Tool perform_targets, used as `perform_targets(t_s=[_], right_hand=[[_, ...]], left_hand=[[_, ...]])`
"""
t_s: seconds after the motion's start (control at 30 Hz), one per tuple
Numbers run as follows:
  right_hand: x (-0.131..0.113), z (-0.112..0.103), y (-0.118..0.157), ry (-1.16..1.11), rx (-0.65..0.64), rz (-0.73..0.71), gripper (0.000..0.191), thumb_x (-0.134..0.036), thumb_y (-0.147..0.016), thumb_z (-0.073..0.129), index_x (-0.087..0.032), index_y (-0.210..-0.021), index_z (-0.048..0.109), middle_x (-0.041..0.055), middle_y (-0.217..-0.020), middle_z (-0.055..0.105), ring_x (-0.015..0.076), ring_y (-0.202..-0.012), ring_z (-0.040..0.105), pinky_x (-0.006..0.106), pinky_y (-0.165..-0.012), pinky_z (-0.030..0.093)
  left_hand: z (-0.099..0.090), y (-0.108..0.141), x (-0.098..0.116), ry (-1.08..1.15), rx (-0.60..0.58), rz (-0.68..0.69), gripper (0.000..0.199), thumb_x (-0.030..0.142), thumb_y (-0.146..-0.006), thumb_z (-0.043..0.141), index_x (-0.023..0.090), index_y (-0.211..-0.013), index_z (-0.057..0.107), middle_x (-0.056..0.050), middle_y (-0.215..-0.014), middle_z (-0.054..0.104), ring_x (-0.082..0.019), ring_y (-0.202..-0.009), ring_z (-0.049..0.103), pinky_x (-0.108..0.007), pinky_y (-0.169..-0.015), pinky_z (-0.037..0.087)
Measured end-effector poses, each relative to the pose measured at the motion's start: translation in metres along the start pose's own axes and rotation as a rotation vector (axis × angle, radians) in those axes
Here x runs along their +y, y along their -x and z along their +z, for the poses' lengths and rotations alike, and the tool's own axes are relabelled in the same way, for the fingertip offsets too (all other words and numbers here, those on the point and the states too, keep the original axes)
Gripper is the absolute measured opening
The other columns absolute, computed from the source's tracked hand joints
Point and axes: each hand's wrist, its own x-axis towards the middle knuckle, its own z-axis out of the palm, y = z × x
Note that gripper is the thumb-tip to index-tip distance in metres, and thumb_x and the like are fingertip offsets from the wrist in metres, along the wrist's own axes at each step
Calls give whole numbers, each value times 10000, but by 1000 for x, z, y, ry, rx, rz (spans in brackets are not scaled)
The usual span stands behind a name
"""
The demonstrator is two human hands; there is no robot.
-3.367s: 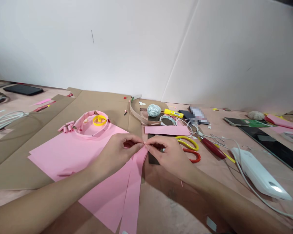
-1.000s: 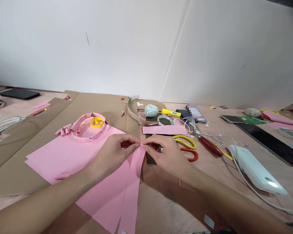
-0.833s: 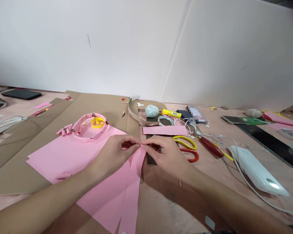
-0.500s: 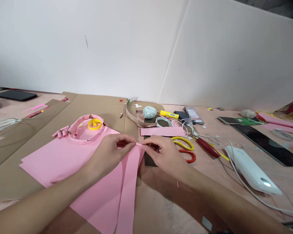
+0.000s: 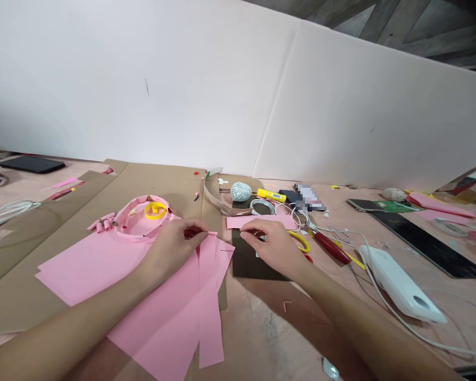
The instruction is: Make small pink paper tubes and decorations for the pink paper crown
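A white panel (image 5: 206, 100) stands behind the counter (image 5: 262, 328), across which lies a flat sheet of brown cardboard (image 5: 166, 180). Overlapping pink paper sheets (image 5: 150, 323) spread over the cardboard's near right part and past its edge. A dark card (image 5: 246, 264) lies to their right, and a white device (image 5: 404, 286) with a cable sits well apart at the right.

The left hand (image 5: 174, 243) pinches the top end of a pink strip (image 5: 211, 317) between thumb and forefinger; the strip runs down over the sheets. Well apart from it, the right hand (image 5: 269, 241) is over the dark card, thumb and forefinger tips close; whether they meet cannot be told.

Beyond the left hand, a pink paper ring (image 5: 121, 225) rests at the sheets' far edge. A patterned stone (image 5: 240, 192) lies near a yellow glue stick (image 5: 272, 195). Smaller still are a yellow paper ring (image 5: 147, 212) within the pink one and little pink rolls (image 5: 99, 226) just beside it.
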Motion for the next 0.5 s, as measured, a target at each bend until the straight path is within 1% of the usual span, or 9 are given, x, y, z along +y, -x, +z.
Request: perform_targets(t_s=[0.1, 0.17, 0.23, 0.3, 0.4, 0.5], right_hand=[[7, -3, -3, 22, 25, 12, 151, -163, -885, 596, -210, -857, 737, 17, -896, 771, 176, -817, 687, 292, -727, 514], [13, -7, -7, 48, 46, 27, 156, -177, -890, 589, -212, -880, 740, 24, -931, 774, 184, -846, 691, 304, -750, 522], [21, -13, -14, 88, 68, 46, 171, -185, -895, 574, -211, -912, 742, 35, -974, 773, 195, -891, 692, 324, -797, 524], [30, -20, -23, 146, 75, 68, 183, -188, -895, 566, -208, -932, 744, 51, -1013, 768, 215, -942, 684, 351, -848, 513], [44, -29, -43, 247, 32, 110, 165, -199, -889, 587, -207, -896, 752, 69, -1017, 765, 243, -980, 674, 365, -879, 486], [58, -31, -63, 326, -73, 164, 105, -232, -874, 665, -199, -808, 741, 72, -910, 766, 233, -921, 687, 332, -848, 491]], left_hand=[[-1, 1, -1, -53, 12, 24, 242, 337, -864, 559, 232, -885, 777, -35, -913, 791, -248, -816, 688, -324, -703, 506], [-1, 1, -3, -139, 9, 52, 274, 326, -873, 527, 246, -909, 788, -32, -887, 790, -235, -764, 671, -314, -663, 486], [0, 1, -4, -227, -1, 91, 298, 299, -878, 490, 248, -882, 784, -30, -816, 773, -220, -698, 638, -304, -610, 450], [0, 1, -6, -266, -6, 121, 295, 264, -867, 470, 242, -840, 763, -31, -778, 747, -217, -697, 619, -299, -593, 427], [-1, 0, -8, -269, 1, 143, 259, 238, -851, 475, 240, -827, 733, -36, -804, 729, -231, -770, 618, -306, -622, 432], [-4, 0, -8, -268, 22, 173, 246, 217, -850, 489, 241, -884, 732, -44, -881, 731, -250, -862, 621, -332, -702, 454]])
